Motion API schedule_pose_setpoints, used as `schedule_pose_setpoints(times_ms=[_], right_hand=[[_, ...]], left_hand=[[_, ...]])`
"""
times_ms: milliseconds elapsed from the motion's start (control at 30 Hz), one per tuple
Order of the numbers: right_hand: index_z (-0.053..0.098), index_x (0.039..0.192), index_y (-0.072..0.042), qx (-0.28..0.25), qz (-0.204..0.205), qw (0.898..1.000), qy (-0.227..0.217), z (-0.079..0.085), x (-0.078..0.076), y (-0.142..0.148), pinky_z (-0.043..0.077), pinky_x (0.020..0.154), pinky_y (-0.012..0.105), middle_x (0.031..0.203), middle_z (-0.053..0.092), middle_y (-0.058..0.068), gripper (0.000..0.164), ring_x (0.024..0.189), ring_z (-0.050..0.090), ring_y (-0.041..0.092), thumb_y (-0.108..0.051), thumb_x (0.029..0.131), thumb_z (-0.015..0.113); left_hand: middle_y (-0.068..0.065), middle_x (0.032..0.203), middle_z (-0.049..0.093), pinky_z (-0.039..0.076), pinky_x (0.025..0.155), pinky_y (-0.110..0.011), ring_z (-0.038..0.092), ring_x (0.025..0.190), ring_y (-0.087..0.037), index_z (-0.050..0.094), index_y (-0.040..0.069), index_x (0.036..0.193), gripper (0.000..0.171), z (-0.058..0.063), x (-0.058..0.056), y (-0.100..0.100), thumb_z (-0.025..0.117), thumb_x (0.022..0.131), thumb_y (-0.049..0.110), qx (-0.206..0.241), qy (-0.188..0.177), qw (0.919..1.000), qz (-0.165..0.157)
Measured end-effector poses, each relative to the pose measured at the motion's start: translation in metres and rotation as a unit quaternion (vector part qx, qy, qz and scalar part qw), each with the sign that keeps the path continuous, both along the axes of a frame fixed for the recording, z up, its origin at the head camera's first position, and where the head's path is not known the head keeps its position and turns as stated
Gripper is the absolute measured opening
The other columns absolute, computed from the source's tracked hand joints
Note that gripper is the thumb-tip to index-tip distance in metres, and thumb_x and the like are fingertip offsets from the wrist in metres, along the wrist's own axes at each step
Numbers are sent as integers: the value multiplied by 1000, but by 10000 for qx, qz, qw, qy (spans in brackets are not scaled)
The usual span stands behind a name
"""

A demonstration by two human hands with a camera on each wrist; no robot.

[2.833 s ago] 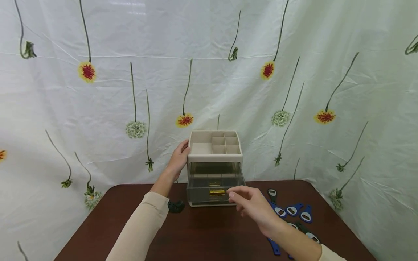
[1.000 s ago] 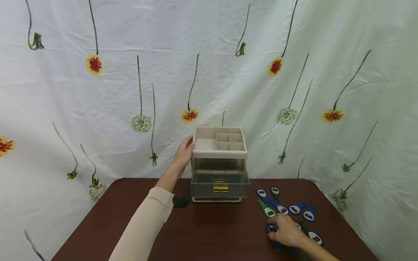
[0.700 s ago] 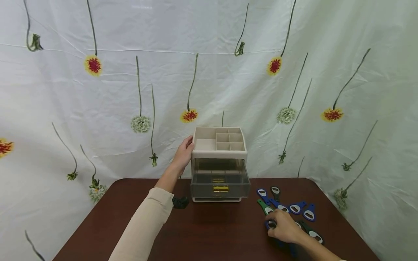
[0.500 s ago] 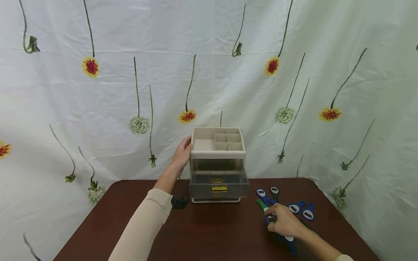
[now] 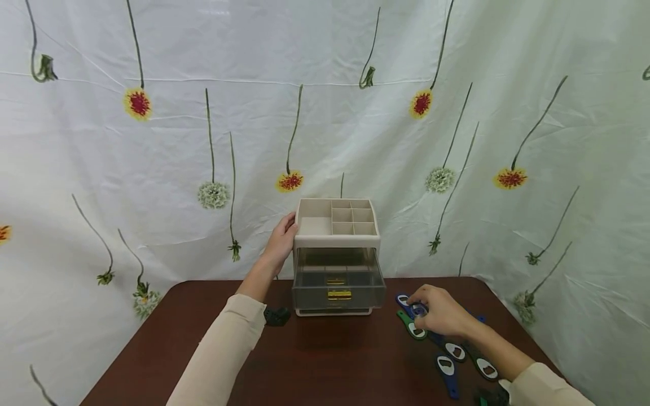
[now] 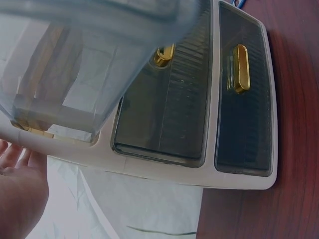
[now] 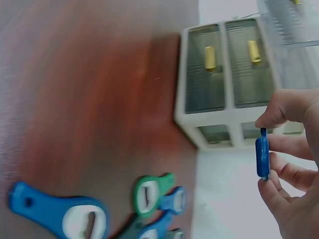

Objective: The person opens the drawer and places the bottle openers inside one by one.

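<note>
A cream drawer organizer [image 5: 337, 241] stands at the back of the table, its clear top drawer [image 5: 339, 296] pulled out. My left hand [image 5: 279, 242] holds the organizer's upper left side; in the left wrist view its fingers reach behind the cream frame. My right hand [image 5: 439, 313] pinches a blue bottle opener [image 7: 262, 154] between thumb and fingers, raised over the right part of the table. That opener appears edge-on in the right wrist view. Below the hand lie a green bottle opener [image 5: 413, 327] and a blue-handled bottle opener [image 5: 447, 372].
Several more openers lie at the right, among them a dark one [image 5: 486, 367], some partly hidden by my right arm. Two lower drawers with gold handles [image 6: 241, 68] are closed. A flowered white cloth [image 5: 325, 124] hangs behind the dark red table [image 5: 325, 361].
My right hand went from near the drawer handle down to the openers, grasped a blue one, and has lifted it toward the back. The left hand stays on the organizer.
</note>
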State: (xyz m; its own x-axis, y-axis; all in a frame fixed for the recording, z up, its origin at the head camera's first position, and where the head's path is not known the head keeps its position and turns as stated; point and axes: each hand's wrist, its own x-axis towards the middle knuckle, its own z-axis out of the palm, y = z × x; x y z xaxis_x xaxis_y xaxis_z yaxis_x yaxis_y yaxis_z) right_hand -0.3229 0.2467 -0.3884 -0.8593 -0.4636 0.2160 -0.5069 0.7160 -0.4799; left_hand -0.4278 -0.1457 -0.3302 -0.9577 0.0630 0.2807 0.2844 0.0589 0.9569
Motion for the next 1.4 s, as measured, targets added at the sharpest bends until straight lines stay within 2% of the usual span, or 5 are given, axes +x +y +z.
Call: schedule_pose_setpoints(times_ms=[167,400,733,1033,1400], right_hand=[[74,116,-2,173,88,9997,178,27,-6,-5,43,66,36,106,62,6,38,81,53,21,-4,78,74],[74,120,-3,265,205,9988,351,69,-17,-21,52,77,44,116,65,9,40,96,61,27,-8,79,75],[75,123,-4,420,427,9949,813,119,-33,-64,49,72,39,114,66,11,41,89,59,26,-13,83,71],[76,121,-5,833,958,9883,849,125,-53,-118,52,73,35,109,70,8,40,91,61,23,-18,84,73],[76,121,-1,1199,1438,9769,1032,118,-56,-185,53,82,34,107,74,9,35,97,65,25,-16,89,74]], left_hand=[[-13,167,27,29,119,-48,28,151,-29,22,8,165,54,-3,-1,1,36,115,20,-21,15,10000,-49],[-14,166,28,28,120,-48,28,151,-29,23,7,165,53,-3,-3,2,35,115,20,-59,74,10000,16],[-14,166,28,31,118,-50,30,150,-30,23,8,165,54,-2,-1,-1,36,115,21,-32,50,10000,55],[-17,165,30,29,118,-50,31,149,-32,23,5,164,53,-1,-2,-1,36,114,19,-6,93,10000,5],[-18,163,32,34,115,-52,37,145,-34,23,5,164,52,1,2,-1,35,114,16,-74,165,9998,-5]])
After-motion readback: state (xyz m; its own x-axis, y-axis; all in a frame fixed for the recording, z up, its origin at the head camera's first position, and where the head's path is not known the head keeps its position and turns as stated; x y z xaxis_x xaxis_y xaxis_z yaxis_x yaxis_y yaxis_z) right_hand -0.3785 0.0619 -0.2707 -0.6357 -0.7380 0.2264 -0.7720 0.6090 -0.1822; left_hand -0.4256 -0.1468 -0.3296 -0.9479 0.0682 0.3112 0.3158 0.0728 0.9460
